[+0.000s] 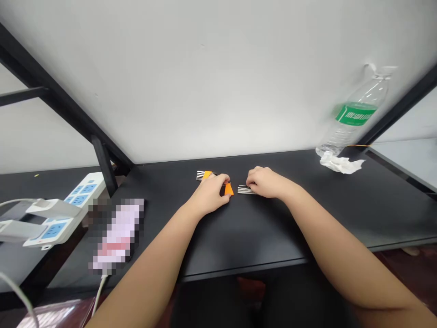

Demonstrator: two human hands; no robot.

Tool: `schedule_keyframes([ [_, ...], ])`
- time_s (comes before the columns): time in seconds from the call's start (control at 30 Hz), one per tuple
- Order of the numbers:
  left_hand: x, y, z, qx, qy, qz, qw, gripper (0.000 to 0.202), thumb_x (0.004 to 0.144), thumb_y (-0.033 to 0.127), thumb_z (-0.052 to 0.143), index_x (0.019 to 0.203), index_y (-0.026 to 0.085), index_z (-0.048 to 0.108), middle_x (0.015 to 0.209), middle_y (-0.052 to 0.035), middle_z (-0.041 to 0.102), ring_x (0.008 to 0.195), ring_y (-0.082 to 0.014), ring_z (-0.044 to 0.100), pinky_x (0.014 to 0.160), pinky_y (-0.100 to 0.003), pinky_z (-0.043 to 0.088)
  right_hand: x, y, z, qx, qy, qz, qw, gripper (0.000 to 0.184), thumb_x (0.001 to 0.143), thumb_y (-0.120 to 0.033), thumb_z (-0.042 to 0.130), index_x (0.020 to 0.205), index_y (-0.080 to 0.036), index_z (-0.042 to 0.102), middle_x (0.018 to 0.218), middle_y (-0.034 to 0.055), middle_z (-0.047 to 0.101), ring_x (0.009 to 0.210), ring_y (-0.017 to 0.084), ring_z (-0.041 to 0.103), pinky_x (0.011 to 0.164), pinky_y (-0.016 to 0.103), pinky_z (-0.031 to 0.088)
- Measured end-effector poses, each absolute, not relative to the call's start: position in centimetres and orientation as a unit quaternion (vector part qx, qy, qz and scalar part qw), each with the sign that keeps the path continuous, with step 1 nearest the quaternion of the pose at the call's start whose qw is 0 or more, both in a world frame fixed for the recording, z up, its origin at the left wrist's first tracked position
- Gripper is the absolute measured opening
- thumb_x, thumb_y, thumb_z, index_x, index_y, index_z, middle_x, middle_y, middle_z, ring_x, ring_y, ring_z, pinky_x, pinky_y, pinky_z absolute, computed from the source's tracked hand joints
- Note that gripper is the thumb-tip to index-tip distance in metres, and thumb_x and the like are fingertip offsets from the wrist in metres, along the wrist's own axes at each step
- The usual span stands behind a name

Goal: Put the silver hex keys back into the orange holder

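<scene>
My left hand [213, 193] is closed at the middle of the black table, thumb and fingers around a small orange piece [229, 189]. Just beyond its knuckles lies an orange holder [206, 174] with several thin silver rods sticking out to the left; my hand partly covers it, and I cannot tell whether the two orange parts join. To the right, several thin silver rods [245, 190] lie side by side on the table. Over their right ends, my right hand [264, 182] has its fingers pinched together, seemingly on one thin silver rod [242, 185].
A pixelated phone [119, 232] with a white cable lies at the left of the black table [239, 237]. Farther left is a white power strip [73, 205] with plugs. At the back right, a clear bottle [355, 114] leans by the wall beside crumpled tissue [341, 164].
</scene>
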State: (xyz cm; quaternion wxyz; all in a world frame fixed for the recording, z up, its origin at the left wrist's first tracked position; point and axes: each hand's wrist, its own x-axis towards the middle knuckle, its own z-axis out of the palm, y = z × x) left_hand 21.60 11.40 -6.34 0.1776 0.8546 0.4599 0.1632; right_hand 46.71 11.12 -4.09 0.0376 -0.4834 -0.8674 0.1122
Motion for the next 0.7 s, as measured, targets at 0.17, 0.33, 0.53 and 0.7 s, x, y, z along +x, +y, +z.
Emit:
schedule_keyframes([
  [0.17,21.6,11.4,-6.5,0.856,0.458,0.164,0.177,0.043,0.083,0.032,0.068,0.124,0.024,0.06,0.12,-0.008,0.07,0.119,-0.0286,0.063,0.101,-0.043,0.052,47.0,10.3,-3.5,-0.492,-0.861,0.128,0.018,0.037,0.087,-0.044,0.071,0.116,-0.022,0.072,0.122,0.012,0.067,0.113,0.034,0.056,0.094,0.048,0.044],
  [0.33,21.6,11.4,-6.4,0.856,0.46,0.162,0.172,0.043,0.082,0.031,0.068,0.124,0.023,0.06,0.122,-0.0074,0.07,0.119,-0.0283,0.063,0.102,-0.043,0.052,47.1,10.6,-4.2,-0.484,-0.864,0.14,0.006,0.025,0.09,-0.025,0.062,0.113,-0.023,0.073,0.121,0.0115,0.067,0.112,0.033,0.056,0.093,0.046,0.045],
  [0.53,21.7,11.5,-6.4,0.858,0.456,0.165,0.17,0.042,0.082,0.029,0.068,0.123,0.024,0.061,0.121,-0.0071,0.07,0.115,-0.0281,0.063,0.097,-0.043,0.053,46.3,10.3,-3.9,-0.459,-0.874,0.152,0.04,0.031,0.094,-0.022,0.059,0.122,-0.023,0.072,0.127,0.0109,0.065,0.117,0.031,0.055,0.098,0.046,0.045],
  [0.7,21.6,11.5,-6.6,0.858,0.455,0.169,0.168,0.041,0.083,0.03,0.068,0.123,0.024,0.062,0.12,-0.0078,0.07,0.116,-0.0286,0.062,0.098,-0.043,0.052,48.3,11.2,-3.7,-0.529,-0.841,0.095,0.062,0.024,0.094,-0.018,0.058,0.11,-0.023,0.075,0.121,0.0108,0.067,0.116,0.031,0.058,0.093,0.044,0.047],
])
